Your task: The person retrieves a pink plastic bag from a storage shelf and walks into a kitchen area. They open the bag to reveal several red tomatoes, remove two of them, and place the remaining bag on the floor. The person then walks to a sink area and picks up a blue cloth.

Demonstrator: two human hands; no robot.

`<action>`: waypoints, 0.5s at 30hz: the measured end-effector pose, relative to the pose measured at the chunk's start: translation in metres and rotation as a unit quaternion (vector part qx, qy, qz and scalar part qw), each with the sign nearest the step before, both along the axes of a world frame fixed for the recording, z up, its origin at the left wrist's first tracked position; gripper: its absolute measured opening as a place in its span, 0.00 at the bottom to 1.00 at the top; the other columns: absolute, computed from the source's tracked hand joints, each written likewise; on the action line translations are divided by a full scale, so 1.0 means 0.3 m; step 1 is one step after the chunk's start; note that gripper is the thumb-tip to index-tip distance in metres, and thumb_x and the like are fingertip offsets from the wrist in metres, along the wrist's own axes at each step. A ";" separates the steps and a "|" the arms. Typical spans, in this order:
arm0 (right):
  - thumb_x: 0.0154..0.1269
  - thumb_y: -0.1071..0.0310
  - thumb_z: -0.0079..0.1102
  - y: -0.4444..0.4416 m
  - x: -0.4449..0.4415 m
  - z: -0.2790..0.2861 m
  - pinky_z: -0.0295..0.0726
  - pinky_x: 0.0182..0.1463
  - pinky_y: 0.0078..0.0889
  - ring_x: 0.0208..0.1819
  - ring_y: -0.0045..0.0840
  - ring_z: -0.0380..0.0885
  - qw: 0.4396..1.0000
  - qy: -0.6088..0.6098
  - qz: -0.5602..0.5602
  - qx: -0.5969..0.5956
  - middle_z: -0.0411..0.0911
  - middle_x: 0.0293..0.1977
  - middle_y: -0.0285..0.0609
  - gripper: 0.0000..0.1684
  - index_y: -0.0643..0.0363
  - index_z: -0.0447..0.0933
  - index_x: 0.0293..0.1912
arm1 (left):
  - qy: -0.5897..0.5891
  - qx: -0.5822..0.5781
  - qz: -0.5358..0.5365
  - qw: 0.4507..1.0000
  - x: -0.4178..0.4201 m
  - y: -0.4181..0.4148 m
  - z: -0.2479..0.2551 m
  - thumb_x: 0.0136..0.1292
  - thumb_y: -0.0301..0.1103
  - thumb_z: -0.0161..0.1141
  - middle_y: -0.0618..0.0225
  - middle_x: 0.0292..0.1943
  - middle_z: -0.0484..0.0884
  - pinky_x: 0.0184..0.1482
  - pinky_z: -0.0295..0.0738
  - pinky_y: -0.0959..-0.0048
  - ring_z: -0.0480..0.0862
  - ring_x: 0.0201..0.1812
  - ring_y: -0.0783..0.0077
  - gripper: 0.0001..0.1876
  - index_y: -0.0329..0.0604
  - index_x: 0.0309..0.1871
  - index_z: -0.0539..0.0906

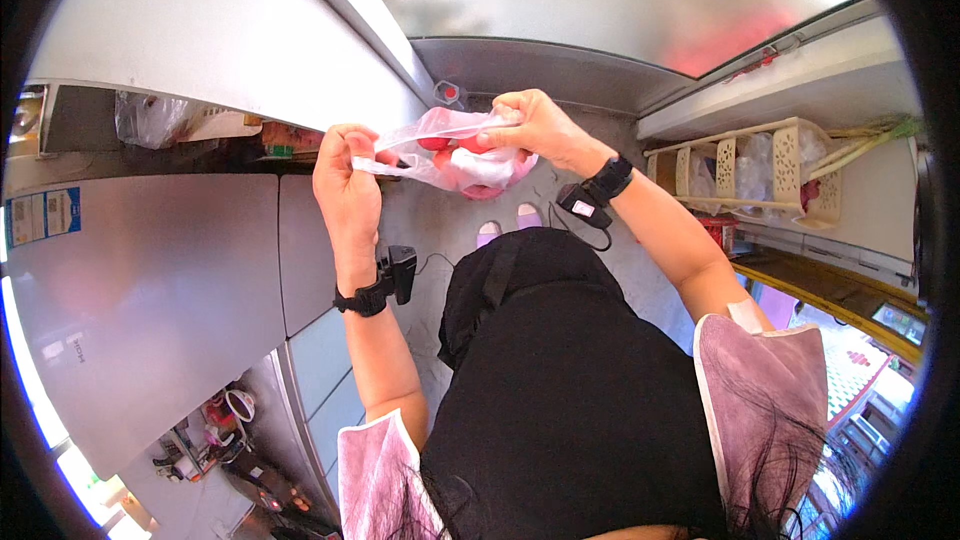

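Observation:
Between my hands hangs a thin translucent plastic bag (487, 165), its mouth stretched sideways. Several round red items (442, 154) show inside it; their kind is not clear. My left hand (351, 165) pinches the bag's edge on the left between thumb and fingers. On the other side my right hand (536, 127) grips the gathered rim near the red items. Both wrists carry black straps with small black devices. The bag is held up in front of me, over the grey floor.
A refrigerator (150, 277) stands at the left below a shelf with bagged goods. Cream plastic baskets (724, 169) holding plastic bags and long green stalks are on the right. A metal-framed glossy panel (600, 0) lies ahead. A clear bottle with a red cap (448, 93) stands beyond the bag.

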State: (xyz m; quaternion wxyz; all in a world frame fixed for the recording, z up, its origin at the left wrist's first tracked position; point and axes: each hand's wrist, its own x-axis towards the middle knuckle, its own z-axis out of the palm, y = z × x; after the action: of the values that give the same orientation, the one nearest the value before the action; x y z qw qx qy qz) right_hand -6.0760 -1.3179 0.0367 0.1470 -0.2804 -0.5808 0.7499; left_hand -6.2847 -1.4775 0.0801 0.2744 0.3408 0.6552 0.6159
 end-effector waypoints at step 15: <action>0.57 0.75 0.65 0.038 0.127 -0.059 0.65 0.36 0.16 0.34 0.08 0.65 0.996 -0.009 0.091 0.008 0.68 0.32 0.22 0.14 0.56 0.70 0.42 | -0.190 -0.056 -0.063 0.978 0.044 -0.018 0.135 0.77 0.41 0.60 0.57 0.42 0.87 0.17 0.58 0.89 0.68 0.14 0.90 0.28 0.37 0.75 0.70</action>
State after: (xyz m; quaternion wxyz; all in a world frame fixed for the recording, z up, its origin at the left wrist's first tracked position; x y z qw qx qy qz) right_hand -6.0378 -1.3066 0.0189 0.0751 -0.2324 -0.6112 0.7528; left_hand -6.2716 -1.4828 0.1205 0.4506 0.2420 0.6014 0.6137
